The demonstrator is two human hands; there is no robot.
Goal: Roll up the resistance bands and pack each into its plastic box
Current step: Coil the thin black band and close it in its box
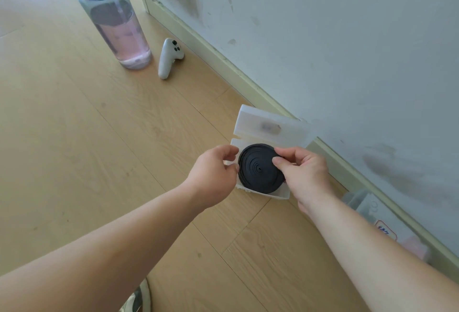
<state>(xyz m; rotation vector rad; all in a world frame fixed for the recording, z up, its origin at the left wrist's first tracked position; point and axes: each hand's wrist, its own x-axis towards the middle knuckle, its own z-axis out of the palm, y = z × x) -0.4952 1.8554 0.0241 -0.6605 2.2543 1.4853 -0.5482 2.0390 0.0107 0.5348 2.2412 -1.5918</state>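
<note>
A black resistance band (258, 171), rolled into a flat coil, lies in the lower half of an open translucent plastic box (280, 195) on the wooden floor by the wall. The box's lid (250, 121) stands open behind it. My right hand (304, 171) pinches the coil's right edge with thumb and fingers. My left hand (214, 171) grips the box's left edge, with its fingertips at the coil's rim.
A large water bottle (116, 20) with pink liquid stands at the back left, with a white controller (169, 58) beside it. More plastic boxes (397, 232), one labelled, lie along the baseboard (223, 63) at the right. A shoe (141, 296) shows at the bottom edge.
</note>
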